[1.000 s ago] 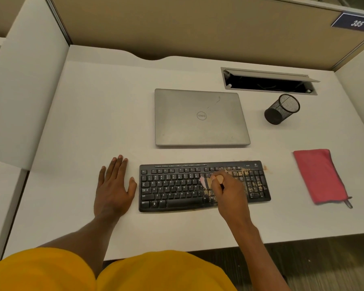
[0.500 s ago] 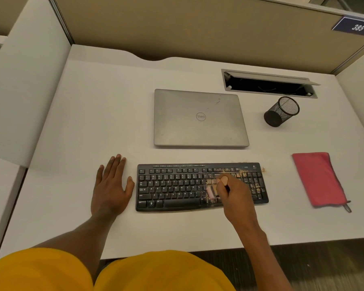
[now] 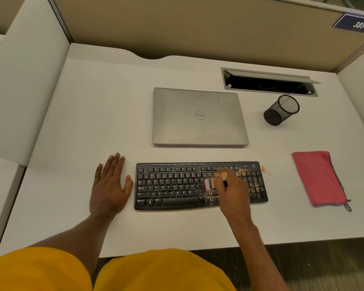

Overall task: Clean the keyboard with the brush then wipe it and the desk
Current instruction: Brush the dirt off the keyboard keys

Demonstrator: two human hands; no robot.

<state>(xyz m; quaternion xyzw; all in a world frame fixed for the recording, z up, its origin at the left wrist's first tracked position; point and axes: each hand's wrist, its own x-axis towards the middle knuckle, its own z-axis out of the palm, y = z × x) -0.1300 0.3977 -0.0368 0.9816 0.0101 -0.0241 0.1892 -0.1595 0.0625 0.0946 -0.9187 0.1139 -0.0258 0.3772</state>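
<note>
- keyboard point(image 3: 172, 185): black, flat on the table point(image 3: 72, 133) near the front edge, just in front of the closed laptop point(image 3: 199, 116). Tan crumbs point(image 3: 254, 186) sit on the right-end keys; the left keys look clean.
- brush point(image 3: 207, 184): pink bristles down on the keys right of the middle, with the pale handle end sticking out above the fist.
- right hand point(image 3: 233, 194): fingers curled round the brush handle, over the right half of the keyboard.
- left hand point(image 3: 109, 185): flat on the table, fingers straight, holding nothing. It is just beside the keyboard's left end; can't tell if the thumb touches it.
- step: brushing, judged partway. The number-pad area is dirty, and a few crumbs lie on the table off the back right corner.
- next: likely sweep the bristles right across the dirty keys and push the crumbs off the edge. Use light strokes so dirt doesn't drop between the keys. The left hand may need to brace the keyboard against sliding.
- cloth point(image 3: 317, 177): red, folded, on the table well right of the keyboard, untouched. Wiping not yet begun.
- mesh cup point(image 3: 282, 110): black, right of the laptop, nothing seen inside. Upright or tipped, can't tell.
- cable box point(image 3: 269, 85): recess at the back of the table, lid raised, dark inside, cables faintly visible.
</note>
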